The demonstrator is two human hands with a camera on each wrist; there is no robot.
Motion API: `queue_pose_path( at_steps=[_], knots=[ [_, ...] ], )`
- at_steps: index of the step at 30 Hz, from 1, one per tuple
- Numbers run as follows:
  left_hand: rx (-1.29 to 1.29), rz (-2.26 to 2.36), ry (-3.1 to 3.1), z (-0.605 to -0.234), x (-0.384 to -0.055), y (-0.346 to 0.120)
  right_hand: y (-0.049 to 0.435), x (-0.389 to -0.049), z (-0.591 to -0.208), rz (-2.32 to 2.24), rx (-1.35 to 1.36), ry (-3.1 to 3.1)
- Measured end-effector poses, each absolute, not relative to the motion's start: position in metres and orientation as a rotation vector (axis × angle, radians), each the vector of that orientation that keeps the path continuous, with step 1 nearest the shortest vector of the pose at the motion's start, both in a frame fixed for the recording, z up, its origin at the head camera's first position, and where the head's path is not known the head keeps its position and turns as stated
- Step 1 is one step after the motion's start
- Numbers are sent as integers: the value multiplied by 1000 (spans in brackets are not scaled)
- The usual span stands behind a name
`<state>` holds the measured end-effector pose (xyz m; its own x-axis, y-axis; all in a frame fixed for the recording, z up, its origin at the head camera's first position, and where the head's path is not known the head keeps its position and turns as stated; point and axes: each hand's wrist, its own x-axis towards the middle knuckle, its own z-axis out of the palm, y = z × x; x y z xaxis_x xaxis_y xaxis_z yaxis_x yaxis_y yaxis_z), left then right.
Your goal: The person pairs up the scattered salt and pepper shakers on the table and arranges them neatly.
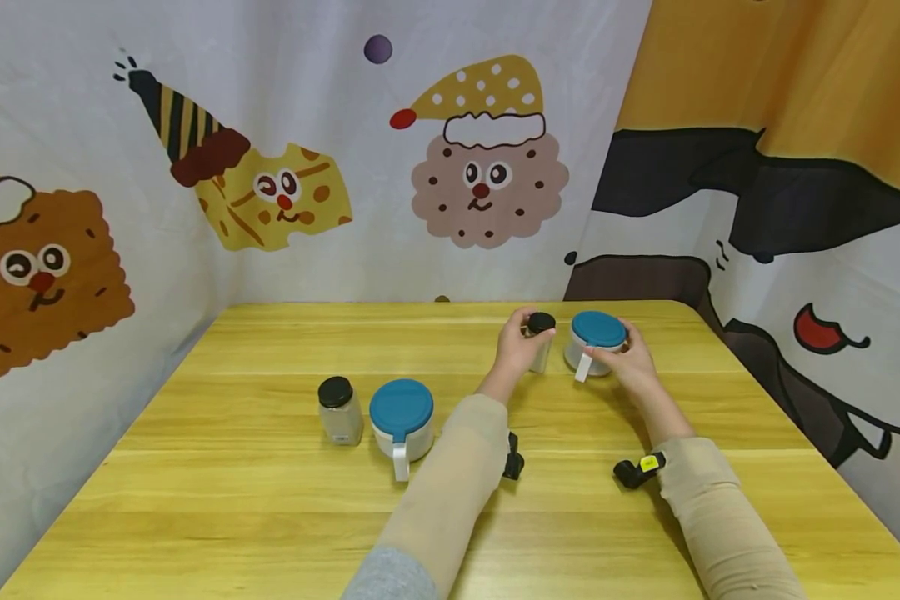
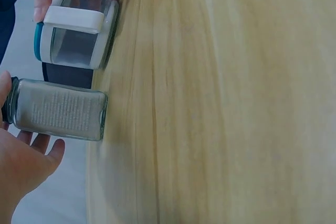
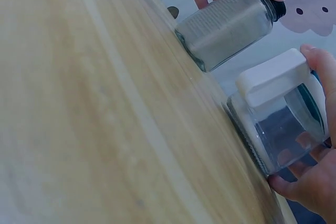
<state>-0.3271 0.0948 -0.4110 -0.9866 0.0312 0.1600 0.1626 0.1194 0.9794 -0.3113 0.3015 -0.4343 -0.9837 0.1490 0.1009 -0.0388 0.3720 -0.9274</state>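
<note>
Near the table's far edge my left hand [image 1: 517,348] grips a clear glass jar [image 2: 60,109] by its black lid [image 1: 542,322], thumb on one side and fingers on the other. Just right of it, my right hand [image 1: 630,360] holds a clear container with a blue lid [image 1: 598,328] and a white handle [image 3: 275,77]. Thumb and fingers lie round its side near the lid. Both vessels stand upright, a small gap between them. The right wrist view shows the jar [image 3: 228,29] and the container side by side at the tabletop.
Closer on the left, a second black-lidded jar [image 1: 341,412] stands beside a second blue-lidded container [image 1: 402,417], its white handle facing me. They share the wooden table [image 1: 232,517]. A printed cloth [image 1: 390,267] hangs behind the far edge.
</note>
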Motion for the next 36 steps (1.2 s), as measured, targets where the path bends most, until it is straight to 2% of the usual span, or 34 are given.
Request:
queue_pose_path(
  at_steps=[36],
  knots=[
    [-227,-2027,-2198,-411,-312,93,299,-304,-422,1773,-135,-2370]
  ],
)
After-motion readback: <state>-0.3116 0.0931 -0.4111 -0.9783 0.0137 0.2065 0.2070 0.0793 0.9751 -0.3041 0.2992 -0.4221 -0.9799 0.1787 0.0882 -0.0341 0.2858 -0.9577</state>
